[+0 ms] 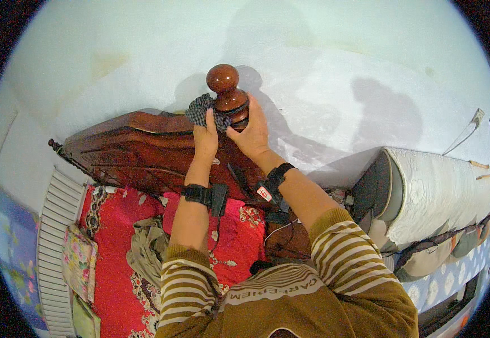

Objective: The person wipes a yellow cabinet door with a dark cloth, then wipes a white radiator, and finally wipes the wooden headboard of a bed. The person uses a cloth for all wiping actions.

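Note:
A glossy turned wooden bedpost finial (223,79) stands at the top centre, at the near end of a carved dark-wood headboard (118,152). My left hand (206,137) holds a bunched dark checked cloth (199,110) against the left side of the post, its thumb upright on the cloth. My right hand (253,126) curves around the right side of the post below the round knob, with the thumb near the cloth's lower edge. The fingers behind the post and cloth are hidden.
Below the headboard lies a red patterned bedspread (114,236) with a crumpled olive garment (145,245) on it. A white slatted radiator (55,219) is at the left. At the right stands a sofa backrest under a white quilted cover (435,190). A pale wall (321,84) rises behind the headboard.

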Available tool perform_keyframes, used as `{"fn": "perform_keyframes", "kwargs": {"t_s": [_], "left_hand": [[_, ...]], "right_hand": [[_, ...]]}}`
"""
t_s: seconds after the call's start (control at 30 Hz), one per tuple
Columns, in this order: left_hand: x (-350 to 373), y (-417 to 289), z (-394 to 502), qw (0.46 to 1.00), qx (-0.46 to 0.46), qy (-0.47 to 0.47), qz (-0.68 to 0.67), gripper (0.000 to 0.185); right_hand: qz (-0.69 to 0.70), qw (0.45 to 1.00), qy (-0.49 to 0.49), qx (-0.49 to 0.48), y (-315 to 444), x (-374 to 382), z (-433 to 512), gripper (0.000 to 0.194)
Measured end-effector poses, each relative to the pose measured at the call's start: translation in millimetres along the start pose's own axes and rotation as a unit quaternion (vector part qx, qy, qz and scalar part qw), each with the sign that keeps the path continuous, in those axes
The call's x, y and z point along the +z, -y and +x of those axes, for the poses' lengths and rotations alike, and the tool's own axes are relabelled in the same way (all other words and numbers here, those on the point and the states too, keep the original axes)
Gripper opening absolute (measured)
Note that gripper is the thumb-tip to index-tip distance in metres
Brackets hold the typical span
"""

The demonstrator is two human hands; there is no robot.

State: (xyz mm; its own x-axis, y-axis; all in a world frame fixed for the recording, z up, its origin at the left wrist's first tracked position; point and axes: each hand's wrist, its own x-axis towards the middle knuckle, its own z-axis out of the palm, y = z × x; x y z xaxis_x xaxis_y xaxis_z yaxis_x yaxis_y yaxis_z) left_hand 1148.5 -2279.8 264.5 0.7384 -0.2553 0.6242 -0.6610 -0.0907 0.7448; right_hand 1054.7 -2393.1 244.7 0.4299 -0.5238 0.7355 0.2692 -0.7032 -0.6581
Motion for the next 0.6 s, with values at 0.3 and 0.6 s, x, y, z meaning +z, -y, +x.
{"fn": "perform_keyframes", "kwargs": {"t_s": [0.3, 0.6], "left_hand": [[-0.3, -71.6, -82.3, 0.952, 0.083, 0.107, 0.275, 0.067], [-8.0, -105.0, -98.0, 0.957, 0.083, 0.260, 0.097, 0.047]], "right_hand": [[0.163, 0.985, 0.061, -0.003, 16.7, -50.1, -35.2, 0.078], [0.289, 0.937, -0.024, 0.196, 38.2, -47.8, -69.2, 0.031]]}}
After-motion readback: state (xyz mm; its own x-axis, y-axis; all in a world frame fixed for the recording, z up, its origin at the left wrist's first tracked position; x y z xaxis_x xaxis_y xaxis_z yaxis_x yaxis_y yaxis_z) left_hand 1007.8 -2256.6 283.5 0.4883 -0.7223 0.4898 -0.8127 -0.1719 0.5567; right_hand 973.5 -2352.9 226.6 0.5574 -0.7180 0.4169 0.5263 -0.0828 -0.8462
